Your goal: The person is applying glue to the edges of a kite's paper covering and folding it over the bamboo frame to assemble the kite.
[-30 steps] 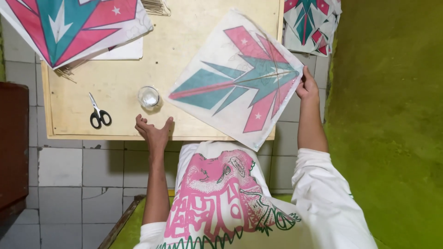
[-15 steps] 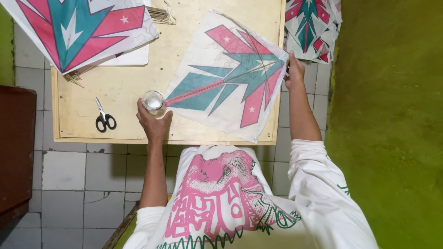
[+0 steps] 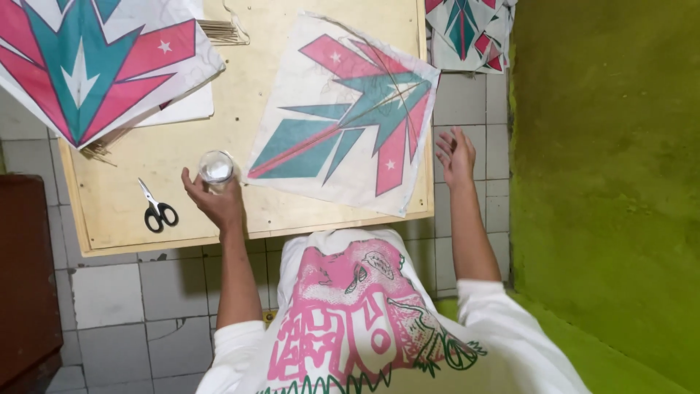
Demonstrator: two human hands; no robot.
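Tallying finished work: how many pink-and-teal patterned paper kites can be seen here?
3: one pink-and-teal paper kite flat on the wooden board, one over its upper-left corner, one on the tiled floor beyond. Each may hide more stacked underneath.

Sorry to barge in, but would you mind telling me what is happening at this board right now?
A person in a white printed shirt works at a low wooden board on a tiled floor. The left hand grips a small clear jar on the board. The right hand is open, off the board's right edge, beside a paper kite with a pink and teal pattern lying flat. Black-handled scissors lie to the left, and more kites are stacked at the top left.
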